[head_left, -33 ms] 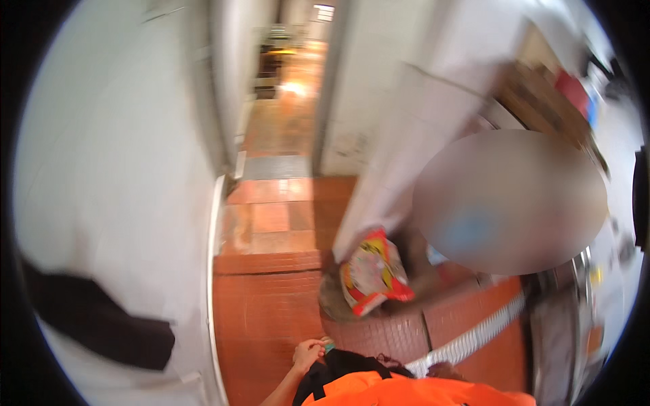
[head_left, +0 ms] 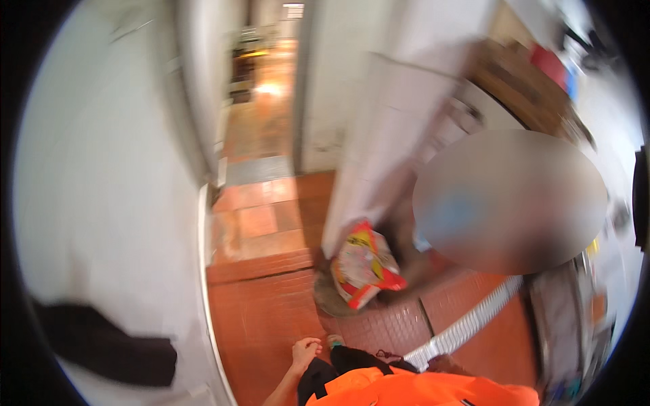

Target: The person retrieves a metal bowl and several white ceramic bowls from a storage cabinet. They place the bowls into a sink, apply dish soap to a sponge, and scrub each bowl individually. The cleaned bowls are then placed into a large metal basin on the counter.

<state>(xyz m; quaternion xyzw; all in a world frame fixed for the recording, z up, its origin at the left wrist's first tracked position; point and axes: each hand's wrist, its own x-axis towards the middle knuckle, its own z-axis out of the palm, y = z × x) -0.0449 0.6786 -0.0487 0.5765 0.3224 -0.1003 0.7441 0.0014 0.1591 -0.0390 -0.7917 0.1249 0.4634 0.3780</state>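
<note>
My left hand [head_left: 307, 350] hangs low beside my dark trousers [head_left: 347, 357]. Its fingers are loosely bent and slightly apart, and nothing shows in them. Just past it, part of my foot [head_left: 334, 340] shows on the red tiled floor [head_left: 264, 325]. An orange garment [head_left: 406, 389] covers my body at the lower edge. My right hand is not seen. A small brownish shape [head_left: 448, 364] beside my garment is too blurred to name.
Ahead, a doorway leads into a lit passage [head_left: 263, 122]. A red, yellow and white bag [head_left: 365, 265] lies by the pillar base. A pale ribbed hose [head_left: 467, 325] crosses the floor on the right. White wall [head_left: 115, 189] runs along the left, with a dark cloth-like shape [head_left: 108, 342]. A blurred oval hides the right side.
The whole view has swung slightly, so the doorway and bag sit further left. My left hand's fingers look a little less curled.
</note>
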